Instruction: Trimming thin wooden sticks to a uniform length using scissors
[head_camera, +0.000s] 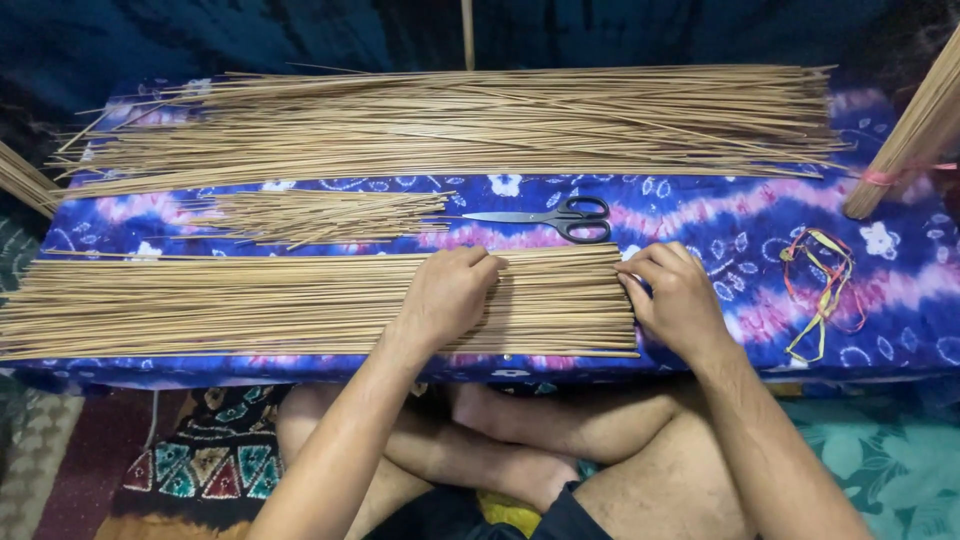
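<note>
A flat layer of thin tan sticks (200, 305) lies along the near edge of a low table covered in blue and purple patterned cloth (700, 215). My left hand (447, 293) rests on top of these sticks, fingers curled down onto them. My right hand (678, 298) presses against the even right end of the layer, fingers bent. Neither hand lifts anything. Black-handled scissors (555, 217) lie shut just beyond my hands.
A wide heap of long sticks (450, 120) fills the far side. A small pile of short stick pieces (320, 215) lies left of the scissors. Coloured rubber bands (825, 280) sit at right. A tied stick bundle (905, 135) leans in at the far right. My crossed legs are below.
</note>
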